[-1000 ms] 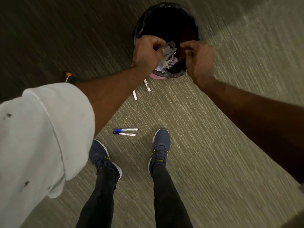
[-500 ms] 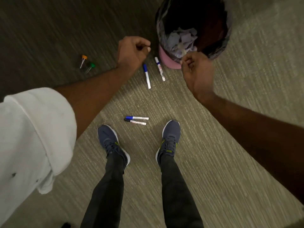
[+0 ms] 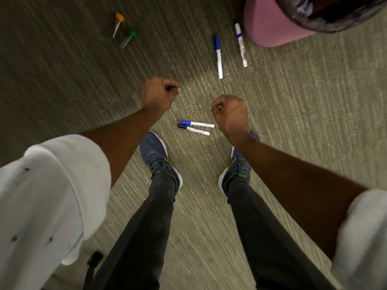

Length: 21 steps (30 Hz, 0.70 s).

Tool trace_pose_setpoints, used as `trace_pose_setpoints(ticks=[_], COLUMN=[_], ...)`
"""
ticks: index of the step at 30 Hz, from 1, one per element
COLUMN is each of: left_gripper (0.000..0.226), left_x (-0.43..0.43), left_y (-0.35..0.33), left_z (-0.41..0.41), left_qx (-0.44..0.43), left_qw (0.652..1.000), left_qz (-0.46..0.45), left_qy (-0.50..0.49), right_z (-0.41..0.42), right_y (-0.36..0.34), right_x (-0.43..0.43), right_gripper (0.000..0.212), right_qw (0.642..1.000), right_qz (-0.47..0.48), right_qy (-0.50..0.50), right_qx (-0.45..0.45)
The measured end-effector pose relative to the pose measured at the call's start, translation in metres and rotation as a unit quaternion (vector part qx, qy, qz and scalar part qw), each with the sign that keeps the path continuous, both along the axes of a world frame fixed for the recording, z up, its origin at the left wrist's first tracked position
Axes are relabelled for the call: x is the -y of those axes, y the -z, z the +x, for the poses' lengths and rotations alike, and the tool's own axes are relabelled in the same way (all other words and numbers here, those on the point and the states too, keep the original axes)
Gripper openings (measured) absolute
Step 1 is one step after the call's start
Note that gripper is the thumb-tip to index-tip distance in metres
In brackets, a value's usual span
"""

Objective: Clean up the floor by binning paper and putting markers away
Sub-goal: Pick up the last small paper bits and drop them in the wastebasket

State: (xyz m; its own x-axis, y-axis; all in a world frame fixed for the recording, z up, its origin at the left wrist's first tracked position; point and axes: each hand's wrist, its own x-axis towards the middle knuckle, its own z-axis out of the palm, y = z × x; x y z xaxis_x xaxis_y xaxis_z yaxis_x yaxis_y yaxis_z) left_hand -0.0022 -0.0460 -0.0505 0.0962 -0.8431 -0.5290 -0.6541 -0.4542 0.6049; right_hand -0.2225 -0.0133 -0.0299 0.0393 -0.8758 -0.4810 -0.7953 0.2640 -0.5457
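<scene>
Both hands (image 3: 160, 95) (image 3: 229, 110) fisted, empty; nearest markers (image 3: 196, 127) lie crosswise, caps left.

A ribbed olive-green carpet (image 3: 293, 105) covers the whole floor, darker toward the upper left. Two dark blue sneakers with white soles and yellow-green accents stand on it, the left shoe (image 3: 159, 162) and the right shoe (image 3: 236, 172) set apart, toes pointing up the frame. Dark grey trousers (image 3: 150, 216) run down from both. Rolled white sleeves (image 3: 52, 195) fill the lower corners, the left one speckled with small dark spots.
</scene>
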Motion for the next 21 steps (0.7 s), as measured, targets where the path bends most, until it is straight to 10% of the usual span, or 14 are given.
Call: trace_pose_setpoints(ticks=[15, 21], left_gripper=[0.022, 0.02], left_x=[-0.003, -0.012], left_y=[0.147, 0.155], left_z=[-0.018, -0.026], left_qx=[0.003, 0.072], left_qw=[0.999, 0.997], left_qz=[0.045, 0.005], left_qy=[0.016, 0.028], right_z=[0.039, 0.038], right_y=[0.153, 0.169], right_x=[-0.026, -0.031], right_gripper=[0.033, 0.008], right_qw=[0.999, 0.999], right_qz=[0.016, -0.028], right_qy=[-0.001, 0.0], right_qx=[-0.035, -0.034])
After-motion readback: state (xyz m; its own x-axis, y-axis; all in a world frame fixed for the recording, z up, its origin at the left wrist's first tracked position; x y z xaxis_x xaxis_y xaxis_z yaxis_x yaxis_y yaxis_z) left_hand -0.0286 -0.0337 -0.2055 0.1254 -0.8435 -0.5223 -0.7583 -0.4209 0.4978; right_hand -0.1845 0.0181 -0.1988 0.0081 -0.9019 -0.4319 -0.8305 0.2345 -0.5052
